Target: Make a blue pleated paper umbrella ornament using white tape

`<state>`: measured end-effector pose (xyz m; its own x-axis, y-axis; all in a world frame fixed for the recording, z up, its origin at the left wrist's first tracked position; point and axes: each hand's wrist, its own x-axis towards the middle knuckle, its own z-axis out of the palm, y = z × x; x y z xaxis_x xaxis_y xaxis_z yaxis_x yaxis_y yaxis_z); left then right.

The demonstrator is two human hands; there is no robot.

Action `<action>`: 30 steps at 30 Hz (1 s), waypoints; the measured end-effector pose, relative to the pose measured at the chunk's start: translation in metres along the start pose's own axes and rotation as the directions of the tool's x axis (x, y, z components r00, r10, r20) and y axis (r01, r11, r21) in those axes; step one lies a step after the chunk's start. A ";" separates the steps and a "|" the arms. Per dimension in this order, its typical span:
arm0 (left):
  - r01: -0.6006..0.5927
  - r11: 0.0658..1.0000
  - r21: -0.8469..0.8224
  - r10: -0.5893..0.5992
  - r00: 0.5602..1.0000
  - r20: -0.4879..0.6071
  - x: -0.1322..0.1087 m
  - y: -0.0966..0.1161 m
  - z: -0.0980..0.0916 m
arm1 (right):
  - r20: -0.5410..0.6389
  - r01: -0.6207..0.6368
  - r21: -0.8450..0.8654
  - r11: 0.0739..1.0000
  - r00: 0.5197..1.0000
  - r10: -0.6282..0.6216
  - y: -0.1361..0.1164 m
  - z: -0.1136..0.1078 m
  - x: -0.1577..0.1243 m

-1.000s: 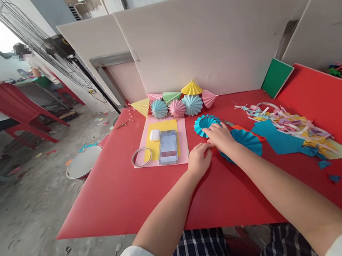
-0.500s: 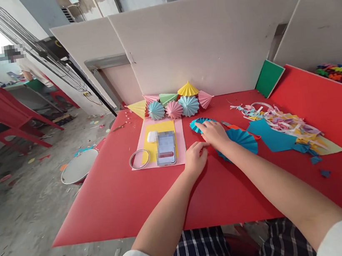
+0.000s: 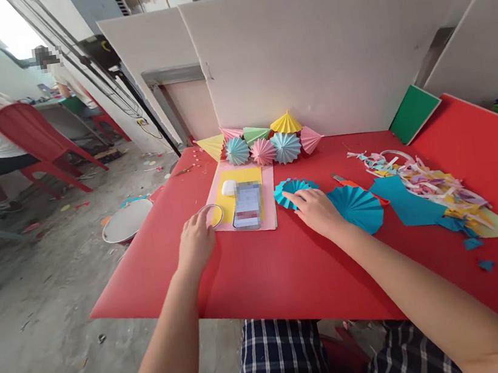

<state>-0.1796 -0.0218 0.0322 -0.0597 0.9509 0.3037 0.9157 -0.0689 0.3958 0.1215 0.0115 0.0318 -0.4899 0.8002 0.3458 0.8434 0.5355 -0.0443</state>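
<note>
My left hand (image 3: 196, 237) has its fingers closed at the near left edge of a thin ring, which looks like a roll of clear tape (image 3: 222, 215). The ring lies over the corner of a pink sheet (image 3: 270, 215) and a yellow sheet (image 3: 247, 175), beside a phone (image 3: 248, 205) and a small white case (image 3: 229, 188). My right hand (image 3: 319, 209) holds a blue pleated paper fan (image 3: 287, 193) down on the table, index finger on its folds; its thumb is hidden. A larger blue pleated paper disc (image 3: 357, 209) lies beside my right wrist.
Several pastel paper cones (image 3: 263, 150) stand at the back against a white board (image 3: 305, 56). An orange-handled cutter (image 3: 344, 182), blue paper (image 3: 409, 199) and shredded paper strips (image 3: 431, 178) lie on the right. A round stool (image 3: 127, 221) and two people are at the left.
My left hand has moved left from beside my right hand to the tape ring. My right hand has shifted the small blue fan slightly left and nearer. The view has turned a little left.
</note>
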 end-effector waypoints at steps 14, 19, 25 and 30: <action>-0.044 0.828 -0.560 0.094 0.994 0.060 -0.060 0.042 -0.009 | -0.250 0.033 0.531 0.847 0.961 0.120 -0.061 -0.042 -0.041; -0.141 0.711 -0.689 0.254 0.965 0.065 -0.085 0.082 -0.005 | -0.259 0.110 0.561 0.820 0.965 0.048 -0.078 -0.065 -0.049; -0.296 0.696 -0.655 0.365 0.931 -0.033 -0.089 0.101 -0.004 | -0.284 0.041 0.626 0.779 0.942 0.178 -0.081 -0.070 -0.067; -0.402 0.695 -0.596 0.405 0.904 -0.138 -0.095 0.109 -0.002 | -0.295 0.034 0.744 0.668 0.913 0.282 -0.087 -0.073 -0.081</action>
<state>-0.0745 -0.1198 0.0482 0.2617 0.7902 0.5542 0.4241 -0.6099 0.6695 0.1038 -0.1190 0.0760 -0.1441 0.8019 0.5798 0.3821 0.5856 -0.7149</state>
